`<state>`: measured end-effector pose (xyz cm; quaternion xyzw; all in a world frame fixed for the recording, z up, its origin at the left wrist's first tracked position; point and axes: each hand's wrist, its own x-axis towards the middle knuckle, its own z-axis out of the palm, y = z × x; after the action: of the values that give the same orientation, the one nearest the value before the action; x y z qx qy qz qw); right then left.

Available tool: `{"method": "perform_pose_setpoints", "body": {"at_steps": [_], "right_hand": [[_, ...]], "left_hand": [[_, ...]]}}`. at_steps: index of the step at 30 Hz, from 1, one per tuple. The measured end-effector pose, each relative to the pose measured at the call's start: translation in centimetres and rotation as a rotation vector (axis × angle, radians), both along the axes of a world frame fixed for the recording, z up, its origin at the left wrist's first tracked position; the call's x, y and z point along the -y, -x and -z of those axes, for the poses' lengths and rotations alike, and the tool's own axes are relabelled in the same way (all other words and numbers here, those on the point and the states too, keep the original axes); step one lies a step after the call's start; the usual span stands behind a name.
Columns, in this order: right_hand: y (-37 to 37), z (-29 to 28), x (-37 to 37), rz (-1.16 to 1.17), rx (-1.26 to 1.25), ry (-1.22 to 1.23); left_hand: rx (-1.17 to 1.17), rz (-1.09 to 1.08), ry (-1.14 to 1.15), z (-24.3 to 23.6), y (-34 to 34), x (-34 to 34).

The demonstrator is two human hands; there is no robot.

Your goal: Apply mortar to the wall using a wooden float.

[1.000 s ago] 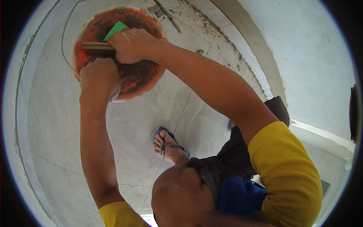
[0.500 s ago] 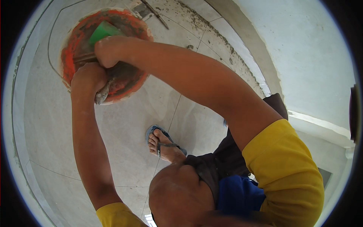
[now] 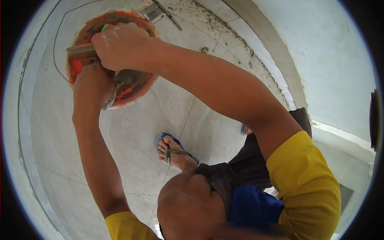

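An orange round tub point(image 3: 149, 86), smeared with grey mortar, stands on the floor at the upper left. Over it my right hand point(image 3: 118, 46) is closed round a flat mortar-smeared tool point(image 3: 81, 51), whose straight edge sticks out to the left. A sliver of something green point(image 3: 105, 27) shows beyond its knuckles; I cannot tell whether it belongs to that tool. Just below, my left hand point(image 3: 93, 78) is closed too, its fingers turned down and mostly hidden. A grey, mortar-coated piece point(image 3: 111, 97) juts out beside its wrist, over the tub's near rim.
Pale floor tiles point(image 3: 140, 160) surround the tub, and my sandalled foot point(image 3: 176, 154) rests on them. A thin rod point(image 3: 166, 14) lies beyond the tub. Mortar crumbs point(image 3: 240, 44) line the base of the wall point(image 3: 320, 56) at right. A thin cable point(image 3: 55, 52) curves round the left.
My right hand has turned and lifted slightly, now covering most of the green thing. The flat tool's edge has risen and shows more plainly. My left hand has shifted only a little.
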<state>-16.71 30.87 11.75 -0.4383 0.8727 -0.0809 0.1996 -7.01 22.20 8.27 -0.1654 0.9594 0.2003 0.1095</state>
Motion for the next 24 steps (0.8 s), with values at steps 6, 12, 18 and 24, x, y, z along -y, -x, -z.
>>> {"method": "perform_pose_setpoints", "body": {"at_steps": [6,12,18,24], "right_hand": [[0.0,0.0,-3.1,0.262,-0.014,0.726],[4.7,-0.3,-9.8,0.707,0.584,1.663],[6.5,4.9,-23.5,1.506,0.919,1.620],[6.4,6.5,-32.0,1.797,0.924,1.694]], "left_hand": [[-0.496,-0.250,-0.171,-1.7,-0.6,-3.1],[-0.928,-0.275,-0.179,-2.2,-0.1,-9.1],[-0.762,-0.105,-0.748,-0.2,2.0,-17.9],[-0.052,-0.364,-1.300,4.0,5.6,-23.8]]}}
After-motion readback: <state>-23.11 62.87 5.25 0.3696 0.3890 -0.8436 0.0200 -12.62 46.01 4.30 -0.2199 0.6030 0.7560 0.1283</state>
